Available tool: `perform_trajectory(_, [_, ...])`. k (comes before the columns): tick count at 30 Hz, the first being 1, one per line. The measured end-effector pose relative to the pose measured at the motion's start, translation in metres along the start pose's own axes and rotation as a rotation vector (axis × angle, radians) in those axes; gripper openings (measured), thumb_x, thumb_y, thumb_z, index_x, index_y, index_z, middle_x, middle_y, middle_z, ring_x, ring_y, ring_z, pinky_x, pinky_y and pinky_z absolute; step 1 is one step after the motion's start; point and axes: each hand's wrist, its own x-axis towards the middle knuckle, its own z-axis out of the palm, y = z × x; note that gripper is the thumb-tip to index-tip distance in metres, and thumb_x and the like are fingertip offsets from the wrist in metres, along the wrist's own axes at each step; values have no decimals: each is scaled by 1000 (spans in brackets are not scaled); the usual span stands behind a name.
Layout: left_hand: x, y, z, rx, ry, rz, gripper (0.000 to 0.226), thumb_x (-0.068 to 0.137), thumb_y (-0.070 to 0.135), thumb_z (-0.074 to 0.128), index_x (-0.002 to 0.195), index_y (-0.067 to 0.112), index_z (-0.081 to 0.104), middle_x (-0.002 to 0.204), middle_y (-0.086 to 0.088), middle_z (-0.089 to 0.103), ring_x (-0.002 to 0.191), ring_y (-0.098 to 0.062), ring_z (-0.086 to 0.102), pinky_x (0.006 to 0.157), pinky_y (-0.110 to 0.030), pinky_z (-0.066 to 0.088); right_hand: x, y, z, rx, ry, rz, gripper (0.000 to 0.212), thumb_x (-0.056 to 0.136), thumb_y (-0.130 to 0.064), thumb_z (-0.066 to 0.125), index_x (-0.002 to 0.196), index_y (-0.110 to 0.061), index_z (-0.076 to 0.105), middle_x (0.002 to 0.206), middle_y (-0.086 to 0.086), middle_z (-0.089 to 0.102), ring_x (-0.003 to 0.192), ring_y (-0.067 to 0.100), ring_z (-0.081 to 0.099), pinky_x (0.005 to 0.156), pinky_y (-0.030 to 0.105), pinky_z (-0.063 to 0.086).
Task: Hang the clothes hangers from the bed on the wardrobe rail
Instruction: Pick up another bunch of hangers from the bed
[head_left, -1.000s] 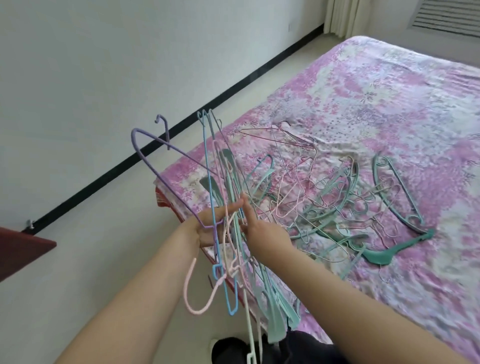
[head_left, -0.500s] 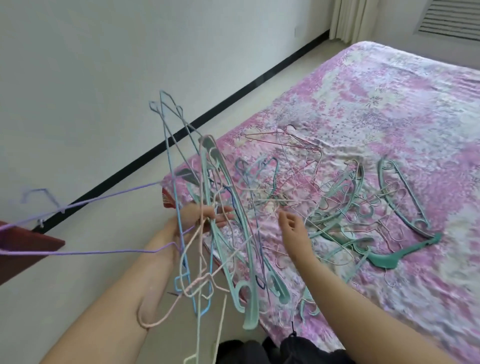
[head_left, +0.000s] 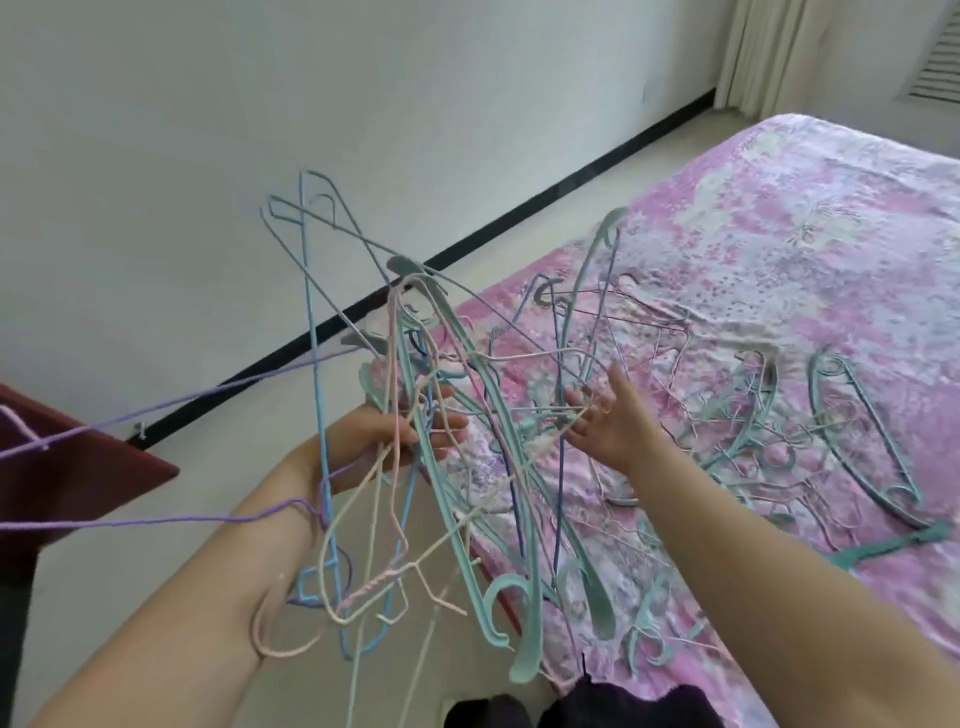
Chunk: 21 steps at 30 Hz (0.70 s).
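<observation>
- Pastel wire and teal plastic made up the tangled bundle of hangers (head_left: 441, 467) that the left hand (head_left: 384, 441) gripped, its fingers (head_left: 447, 423) curled round the middle of the bunch, above the near corner of the bed and the floor beside it.
- The right hand (head_left: 613, 421) was spread, its fingers straight and apart, the tips touching thin wires on the right side of the bundle without closing on any.
- A purple hanger (head_left: 171, 415) stuck out of the bundle to the left, its thin arms reaching past the picture's edge and crossing over a dark red wooden corner (head_left: 88, 467).
- A blue wire hanger (head_left: 317, 395) stood tall at the left of the bunch; teal plastic hooks hung down at the bottom.
- More hangers (head_left: 805, 441), mostly teal with some pink wire, lay in a loose pile on the bed (head_left: 779, 249), just beyond the right hand.
- The bed wore a pink flowered sheet; a white wall (head_left: 260, 104) with a black skirting ran along the far side of the floor.
</observation>
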Motion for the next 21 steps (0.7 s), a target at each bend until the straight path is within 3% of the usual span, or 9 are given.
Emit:
perform_trajectory(2, [-5, -3, -2, 32, 17, -18, 92, 45, 7, 84, 131, 4, 51, 122, -24, 63, 114, -35, 62, 90, -39, 55, 4, 5, -3, -40, 13, 42, 52, 89, -59, 50, 114, -13, 51, 95, 3, 61, 78, 23, 64, 69, 36, 49])
perform_trajectory(4, [-10, -5, -3, 67, 38, -14, 82, 51, 4, 72, 130, 4, 52, 120, -28, 63, 113, -40, 61, 95, -45, 52, 9, 8, -9, -49, 54, 58, 56, 90, -62, 45, 106, -9, 57, 92, 4, 62, 79, 22, 60, 73, 36, 50])
perform_trajectory(6, [-11, -7, -6, 146, 85, -4, 80, 51, 6, 70, 130, 1, 53, 122, -36, 56, 117, -51, 51, 105, -61, 32, 16, 9, -14, -28, 87, 64, 64, 89, -67, 40, 107, -8, 58, 85, 6, 62, 75, 22, 57, 76, 36, 49])
perform_trajectory(8, [-12, -7, -8, 203, 88, -6, 81, 52, 6, 71, 130, -1, 53, 120, -36, 52, 114, -52, 46, 108, -68, 18, 22, 13, -16, -23, 114, 60, 66, 88, -69, 40, 111, -9, 56, 93, 10, 60, 80, 24, 59, 76, 38, 50])
perform_trajectory(10, [-15, -8, -11, 247, 60, -21, 82, 52, 5, 68, 131, -3, 49, 115, -34, 56, 110, -46, 52, 106, -63, 29, 26, 17, -17, -86, 130, 47, 64, 89, -67, 41, 114, -10, 52, 103, 12, 56, 87, 27, 59, 75, 40, 49])
perform_trajectory(15, [-28, -14, -20, 289, -55, -86, 79, 55, 4, 64, 132, 1, 48, 113, -31, 63, 106, -41, 62, 93, -46, 48, 40, 2, -2, -520, 215, -95, 54, 100, -50, 30, 138, -11, 37, 106, 8, 60, 80, 20, 57, 66, 32, 46])
perform_trajectory(19, [-34, -21, -21, 217, -115, -119, 78, 57, 4, 64, 134, 6, 48, 111, -27, 65, 108, -39, 62, 92, -44, 51, 50, -3, 20, -580, 309, -104, 39, 101, -40, 33, 126, -12, 41, 102, 8, 54, 75, 23, 59, 62, 35, 49])
perform_trajectory(21, [-38, -24, -22, 187, -141, -111, 76, 60, 0, 61, 135, 5, 46, 111, -25, 66, 110, -40, 61, 94, -45, 50, 53, -5, 21, -575, 348, -95, 30, 100, -32, 32, 122, -13, 39, 112, 9, 48, 73, 23, 61, 55, 35, 50])
